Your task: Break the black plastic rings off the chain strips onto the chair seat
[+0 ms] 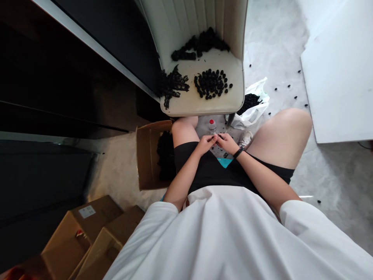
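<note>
My left hand (206, 144) and my right hand (226, 143) meet between my knees, fingers pinched together. A small black piece (220, 136) shows at the fingertips of my right hand, and a dark bit also shows at my left fingertips; their exact shape is too small to tell. On the cream chair (201, 108) in front of me lies a cluster of small round black pieces (210, 82). Left of it is a heap of black lattice-like strips (173, 84). More black, clumped material (205, 42) lies against the backrest.
A clear bottle with a red cap (212, 125) stands just beyond my hands. A white plastic bag (250, 118) holds black pieces beside the chair. An open cardboard box (145, 155) with black material is at my left. Loose black bits dot the floor at right; more boxes (96, 216) stand lower left.
</note>
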Motion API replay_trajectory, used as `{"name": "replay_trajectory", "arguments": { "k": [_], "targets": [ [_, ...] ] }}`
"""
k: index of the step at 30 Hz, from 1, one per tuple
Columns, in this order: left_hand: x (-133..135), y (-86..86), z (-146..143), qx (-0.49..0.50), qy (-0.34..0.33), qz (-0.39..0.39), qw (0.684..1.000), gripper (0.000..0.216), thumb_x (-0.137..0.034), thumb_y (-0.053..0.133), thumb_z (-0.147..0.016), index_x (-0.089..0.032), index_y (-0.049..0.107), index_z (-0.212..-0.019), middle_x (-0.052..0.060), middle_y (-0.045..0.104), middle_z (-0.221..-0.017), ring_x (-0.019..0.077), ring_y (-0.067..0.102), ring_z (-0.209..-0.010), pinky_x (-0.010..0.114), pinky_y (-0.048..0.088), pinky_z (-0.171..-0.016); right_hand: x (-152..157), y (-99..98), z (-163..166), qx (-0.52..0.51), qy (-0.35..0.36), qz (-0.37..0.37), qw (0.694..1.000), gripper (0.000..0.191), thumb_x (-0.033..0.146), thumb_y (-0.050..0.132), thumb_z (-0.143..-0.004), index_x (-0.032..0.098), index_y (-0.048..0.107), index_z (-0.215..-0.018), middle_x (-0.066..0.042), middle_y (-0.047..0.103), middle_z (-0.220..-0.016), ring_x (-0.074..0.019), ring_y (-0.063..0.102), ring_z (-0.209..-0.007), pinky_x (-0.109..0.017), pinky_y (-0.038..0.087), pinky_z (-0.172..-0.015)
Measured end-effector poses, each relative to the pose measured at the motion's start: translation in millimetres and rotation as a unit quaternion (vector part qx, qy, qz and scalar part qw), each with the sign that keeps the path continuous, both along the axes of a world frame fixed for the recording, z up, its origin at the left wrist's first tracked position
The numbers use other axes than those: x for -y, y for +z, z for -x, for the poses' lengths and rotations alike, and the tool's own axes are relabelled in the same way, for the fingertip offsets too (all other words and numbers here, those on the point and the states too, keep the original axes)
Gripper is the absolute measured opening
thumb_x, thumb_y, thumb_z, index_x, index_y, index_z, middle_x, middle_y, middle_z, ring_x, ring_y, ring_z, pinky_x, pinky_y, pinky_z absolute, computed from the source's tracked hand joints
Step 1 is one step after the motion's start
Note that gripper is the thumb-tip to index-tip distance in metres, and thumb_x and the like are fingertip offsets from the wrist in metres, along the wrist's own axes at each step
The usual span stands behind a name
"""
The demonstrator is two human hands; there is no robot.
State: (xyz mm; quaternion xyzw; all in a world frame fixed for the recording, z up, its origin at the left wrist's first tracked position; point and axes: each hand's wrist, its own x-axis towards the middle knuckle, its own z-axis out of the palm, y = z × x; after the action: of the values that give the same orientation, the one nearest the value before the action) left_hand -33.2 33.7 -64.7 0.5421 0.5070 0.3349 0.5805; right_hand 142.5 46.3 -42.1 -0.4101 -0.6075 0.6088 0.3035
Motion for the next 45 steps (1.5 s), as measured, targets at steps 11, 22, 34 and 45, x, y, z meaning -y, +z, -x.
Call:
{"name": "replay_trajectory", "arguments": {
  "k": [11, 22, 34, 45],
  "targets": [
    [0.7, 8.5, 2.4, 0.1, -0.002, 0.092, 0.991, 0.07, -0.084, 0.079, -0.073, -0.017, 0.062, -0.078, -0.004, 0.053, -0.056, 0.007, 0.044, -0.048, 0.023, 0.032, -0.048, 2.7, -0.6, -0.6, -0.017, 0.015, 0.038, 0.999, 0.066, 0.081, 0.052, -0.095, 0.021, 0.057, -0.068, 0.002, 0.055, -0.055, -0.0117, 0.042, -0.05, -0.028, 0.034, -0.051],
    [-1.0, 15.6, 8.9, 0.191, -0.006, 0.138, 0.972, 0.072, -0.08, 0.091, -0.059, -0.019, 0.059, -0.082, -0.007, 0.053, -0.063, 0.0076, 0.051, -0.052, 0.024, 0.042, -0.055, 15.0, 10.7, 5.4, -0.108, -0.053, 0.063, 0.991, 0.067, 0.083, 0.054, -0.095, 0.022, 0.055, -0.07, 0.002, 0.054, -0.057, -0.0116, 0.041, -0.052, -0.029, 0.033, -0.054],
    [1.2, 22.4, 6.2, -0.059, -0.02, -0.106, 0.992, 0.065, -0.076, 0.052, -0.1, -0.02, 0.053, -0.066, 0.0, 0.052, -0.064, 0.015, 0.048, -0.065, 0.031, 0.041, -0.066, 7.6, -0.3, 1.1, -0.019, -0.047, 0.031, 0.998, 0.073, 0.091, 0.05, -0.091, 0.023, 0.05, -0.066, 0.001, 0.053, -0.055, -0.0137, 0.045, -0.053, -0.031, 0.037, -0.055],
    [2.9, 13.7, 6.0, 0.164, -0.019, 0.081, 0.983, 0.067, -0.084, 0.071, -0.082, -0.02, 0.053, -0.076, -0.003, 0.047, -0.065, 0.011, 0.049, -0.056, 0.029, 0.043, -0.056, 7.2, 5.4, 5.4, -0.188, -0.041, 0.148, 0.97, 0.066, 0.085, 0.063, -0.089, 0.025, 0.047, -0.066, 0.002, 0.048, -0.056, -0.0147, 0.046, -0.054, -0.033, 0.041, -0.058]
  ]
}}
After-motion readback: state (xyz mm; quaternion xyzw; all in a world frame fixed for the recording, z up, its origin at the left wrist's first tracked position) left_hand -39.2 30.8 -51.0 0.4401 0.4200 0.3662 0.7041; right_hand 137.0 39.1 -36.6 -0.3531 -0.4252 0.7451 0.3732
